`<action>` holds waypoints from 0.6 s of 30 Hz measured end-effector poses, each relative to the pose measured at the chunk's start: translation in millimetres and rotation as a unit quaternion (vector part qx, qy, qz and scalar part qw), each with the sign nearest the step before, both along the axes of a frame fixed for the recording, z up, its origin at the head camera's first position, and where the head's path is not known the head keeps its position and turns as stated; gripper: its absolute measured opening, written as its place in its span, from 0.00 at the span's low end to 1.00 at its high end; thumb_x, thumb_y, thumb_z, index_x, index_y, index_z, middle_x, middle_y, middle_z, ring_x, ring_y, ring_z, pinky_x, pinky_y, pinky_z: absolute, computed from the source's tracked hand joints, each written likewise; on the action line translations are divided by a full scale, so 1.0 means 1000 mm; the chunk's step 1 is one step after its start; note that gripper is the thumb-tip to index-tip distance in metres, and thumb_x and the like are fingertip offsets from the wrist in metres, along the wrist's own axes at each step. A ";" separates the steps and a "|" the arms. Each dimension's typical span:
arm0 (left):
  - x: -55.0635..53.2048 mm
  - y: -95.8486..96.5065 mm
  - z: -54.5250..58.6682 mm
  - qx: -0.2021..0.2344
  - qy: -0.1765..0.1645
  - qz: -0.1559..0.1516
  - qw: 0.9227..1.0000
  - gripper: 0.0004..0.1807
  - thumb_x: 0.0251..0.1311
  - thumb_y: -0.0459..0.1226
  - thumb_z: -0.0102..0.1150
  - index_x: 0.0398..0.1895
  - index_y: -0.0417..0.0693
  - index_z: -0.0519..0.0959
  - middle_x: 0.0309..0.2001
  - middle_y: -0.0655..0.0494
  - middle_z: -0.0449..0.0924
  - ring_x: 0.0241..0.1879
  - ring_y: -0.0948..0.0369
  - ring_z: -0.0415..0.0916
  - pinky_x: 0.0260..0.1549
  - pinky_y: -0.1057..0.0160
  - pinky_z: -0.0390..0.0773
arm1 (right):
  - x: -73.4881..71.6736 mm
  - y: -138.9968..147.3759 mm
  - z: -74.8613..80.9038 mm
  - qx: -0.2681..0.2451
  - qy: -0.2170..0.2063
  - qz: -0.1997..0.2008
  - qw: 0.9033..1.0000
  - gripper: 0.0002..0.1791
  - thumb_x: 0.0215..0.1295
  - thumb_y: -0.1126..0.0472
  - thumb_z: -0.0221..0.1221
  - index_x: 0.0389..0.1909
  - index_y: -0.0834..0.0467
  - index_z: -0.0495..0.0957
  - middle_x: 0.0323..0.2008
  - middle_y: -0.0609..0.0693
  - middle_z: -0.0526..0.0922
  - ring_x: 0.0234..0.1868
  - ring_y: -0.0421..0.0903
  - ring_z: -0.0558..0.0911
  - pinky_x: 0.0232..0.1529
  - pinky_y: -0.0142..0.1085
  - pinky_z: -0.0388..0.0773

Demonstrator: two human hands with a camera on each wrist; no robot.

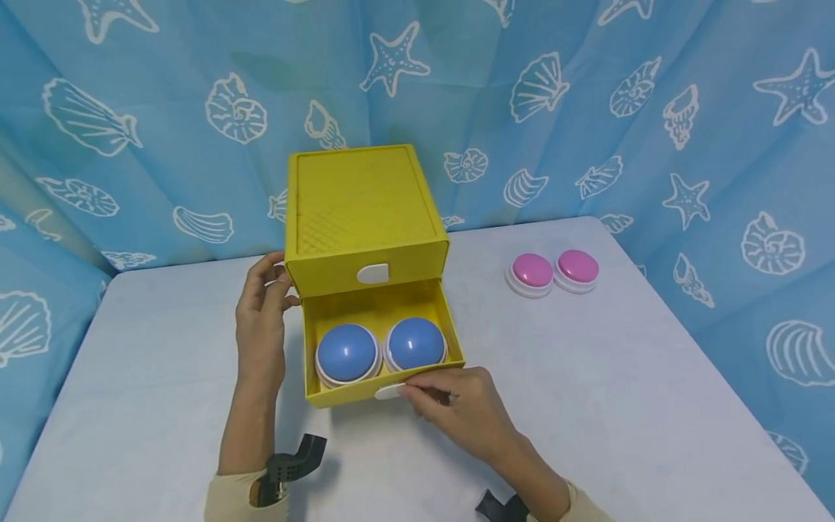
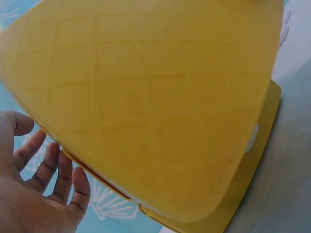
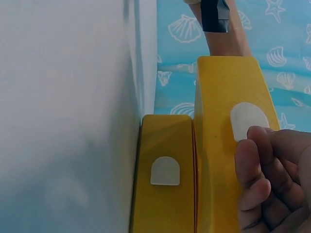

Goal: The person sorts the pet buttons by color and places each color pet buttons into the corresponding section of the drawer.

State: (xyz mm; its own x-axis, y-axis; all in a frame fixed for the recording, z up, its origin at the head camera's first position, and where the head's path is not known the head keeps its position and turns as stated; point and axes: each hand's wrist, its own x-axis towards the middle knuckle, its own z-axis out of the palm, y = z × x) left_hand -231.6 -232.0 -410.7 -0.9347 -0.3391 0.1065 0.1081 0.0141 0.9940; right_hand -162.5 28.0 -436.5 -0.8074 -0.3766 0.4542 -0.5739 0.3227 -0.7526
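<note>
A yellow drawer box [image 1: 365,203] stands on the table with a drawer [image 1: 381,297] pulled out below its top front. Inside this drawer sit two blue dome buttons with white rims, the left button [image 1: 347,352] and the right button [image 1: 416,343]. My right hand [image 1: 466,409] pinches the white handle [image 3: 247,119] of the open drawer between thumb and fingers. Against the left side of the box rests my left hand [image 1: 261,312], fingers loosely bent along the edge; in the left wrist view its fingertips [image 2: 65,160] touch the yellow side panel [image 2: 146,87].
Two pink dome buttons [image 1: 532,270] [image 1: 578,267] with white bases stand side by side at the back right of the white table [image 1: 587,406]. Another yellow front with a white handle [image 3: 165,171] shows below the open drawer. A blue seashell curtain [image 1: 470,94] hangs behind.
</note>
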 end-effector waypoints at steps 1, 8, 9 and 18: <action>0.000 0.000 0.000 0.002 0.002 -0.001 1.000 0.18 0.74 0.46 0.50 0.64 0.60 0.74 0.54 0.54 0.69 0.54 0.57 0.69 0.50 0.63 0.74 | -0.001 0.000 0.000 -0.001 -0.002 0.000 1.000 0.02 0.63 0.61 0.69 0.35 0.55 0.89 0.20 0.36 0.81 0.21 0.31 0.75 0.20 0.27 0.76; -0.001 0.001 -0.002 0.006 0.000 -0.002 1.000 0.18 0.74 0.45 0.49 0.65 0.60 0.74 0.54 0.54 0.70 0.54 0.56 0.69 0.49 0.63 0.75 | -0.007 0.001 0.001 -0.002 -0.020 0.000 1.000 0.02 0.64 0.60 0.68 0.35 0.54 0.88 0.20 0.37 0.80 0.20 0.33 0.76 0.20 0.31 0.77; -0.001 0.001 -0.002 0.006 0.000 -0.002 1.000 0.18 0.74 0.45 0.49 0.65 0.60 0.73 0.54 0.54 0.70 0.53 0.56 0.69 0.49 0.62 0.75 | -0.008 0.000 0.001 -0.003 -0.022 0.000 1.000 0.02 0.64 0.60 0.68 0.35 0.54 0.88 0.20 0.37 0.80 0.20 0.33 0.76 0.20 0.30 0.77; 0.000 0.000 0.000 0.008 -0.002 0.000 1.000 0.19 0.74 0.46 0.49 0.64 0.60 0.74 0.54 0.54 0.70 0.54 0.56 0.69 0.51 0.60 0.74 | -0.018 -0.005 0.002 -0.007 -0.023 -0.005 1.000 0.03 0.64 0.60 0.68 0.36 0.54 0.89 0.19 0.36 0.79 0.21 0.35 0.75 0.20 0.30 0.76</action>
State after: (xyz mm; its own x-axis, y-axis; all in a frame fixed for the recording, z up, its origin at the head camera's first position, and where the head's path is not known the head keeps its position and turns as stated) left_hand -231.7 -232.4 -410.7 -0.9352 -0.3404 0.0980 0.1049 -0.0018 0.9945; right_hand -180.0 22.6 -434.8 -0.8311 -0.3629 0.4214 -0.5353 0.3172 -0.7828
